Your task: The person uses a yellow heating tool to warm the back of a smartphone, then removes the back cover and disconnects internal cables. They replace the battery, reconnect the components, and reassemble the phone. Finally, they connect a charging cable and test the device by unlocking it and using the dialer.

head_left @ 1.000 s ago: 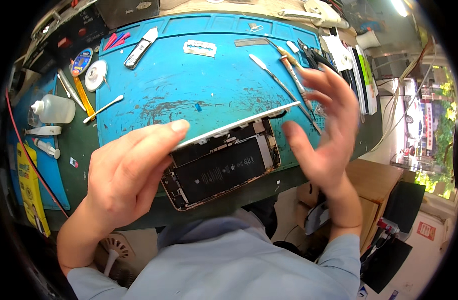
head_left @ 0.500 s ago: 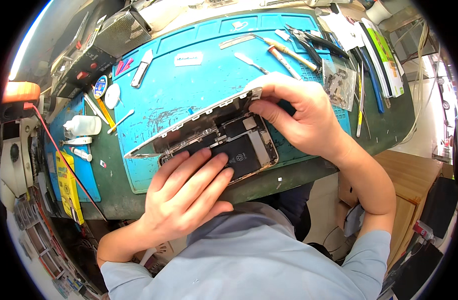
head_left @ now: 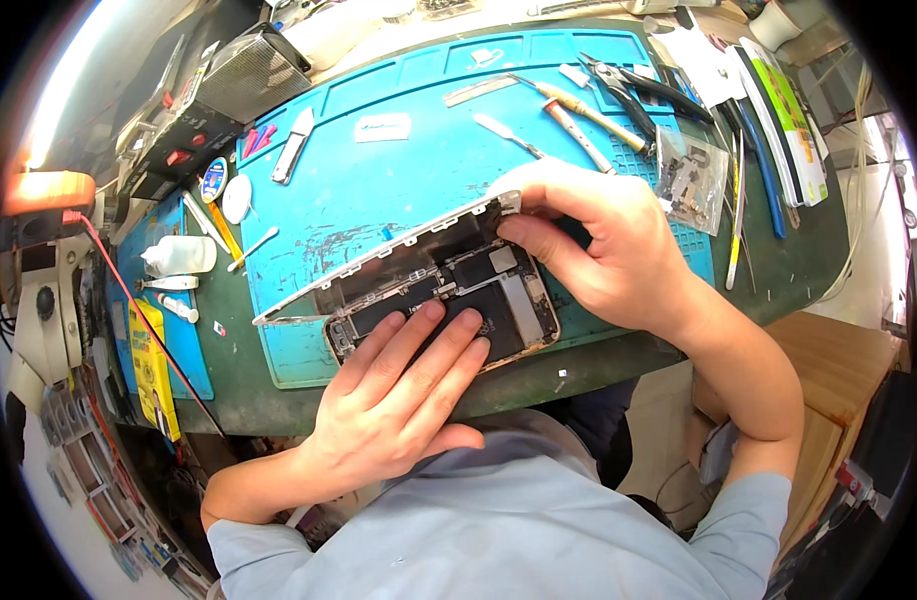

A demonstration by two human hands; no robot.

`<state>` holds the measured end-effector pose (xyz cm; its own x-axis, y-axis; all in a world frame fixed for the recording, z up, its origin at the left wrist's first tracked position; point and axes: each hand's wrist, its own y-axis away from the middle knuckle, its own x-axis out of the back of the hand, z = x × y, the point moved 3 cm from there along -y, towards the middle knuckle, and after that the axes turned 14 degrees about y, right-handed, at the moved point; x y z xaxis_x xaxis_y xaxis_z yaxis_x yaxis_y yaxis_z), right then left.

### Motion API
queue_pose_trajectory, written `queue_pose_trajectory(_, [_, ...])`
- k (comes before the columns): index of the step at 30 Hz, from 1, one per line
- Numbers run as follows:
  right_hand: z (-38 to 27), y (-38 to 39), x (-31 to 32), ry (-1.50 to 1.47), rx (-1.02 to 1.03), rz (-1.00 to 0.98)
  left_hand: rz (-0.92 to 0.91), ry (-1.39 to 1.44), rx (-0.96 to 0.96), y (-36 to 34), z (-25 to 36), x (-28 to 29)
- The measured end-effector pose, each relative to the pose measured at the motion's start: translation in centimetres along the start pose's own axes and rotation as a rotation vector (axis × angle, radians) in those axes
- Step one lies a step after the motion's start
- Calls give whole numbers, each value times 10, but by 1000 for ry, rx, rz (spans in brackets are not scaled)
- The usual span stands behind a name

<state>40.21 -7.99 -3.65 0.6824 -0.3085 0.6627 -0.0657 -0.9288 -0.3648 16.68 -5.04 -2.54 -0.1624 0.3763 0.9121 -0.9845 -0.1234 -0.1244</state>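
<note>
An opened phone body [head_left: 523, 320] lies on the blue mat [head_left: 358, 170], its black battery and small internal parts showing. Its display panel [head_left: 398, 255] stands tilted up along the far side, metal-backed inner face toward me. My right hand [head_left: 608, 250] pinches the right end of this panel between thumb and fingers. My left hand [head_left: 398, 400] rests flat over the lower left of the phone, fingertips on the battery and fingers stretched out, hiding part of it.
Pliers [head_left: 628, 100], a soldering iron [head_left: 578, 105], a bag of small parts [head_left: 688, 180] and a razor blade [head_left: 381, 127] sit behind and right. A dropper bottle [head_left: 183, 255], cotton swab [head_left: 253, 248], yellow package [head_left: 150, 370] and red cable [head_left: 118, 280] are at left.
My left hand has moved from the panel's left end down onto the battery. My right hand, earlier raised with fingers apart, has closed on the panel's right end.
</note>
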Motion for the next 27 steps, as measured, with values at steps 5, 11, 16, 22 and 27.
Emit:
queue_pose_trajectory(5, [-2,-1,2,3,-4,-5,209,-29,47,4,-5,5])
queue_pose_trajectory(11, [-1,-2,0,-14,19,31,128,-117,24,-1,-7,8])
queue_pose_trajectory(16, [0,-2,-1,-41,16,40,117,-101,38,0,-7,8])
queue_pose_trajectory(22, [-3,-3,2,-3,13,-47,97,-80,3,4,-10,8])
queue_pose_trajectory(27, [0,-3,-3,-34,44,15,150,-78,1,5,-10,6])
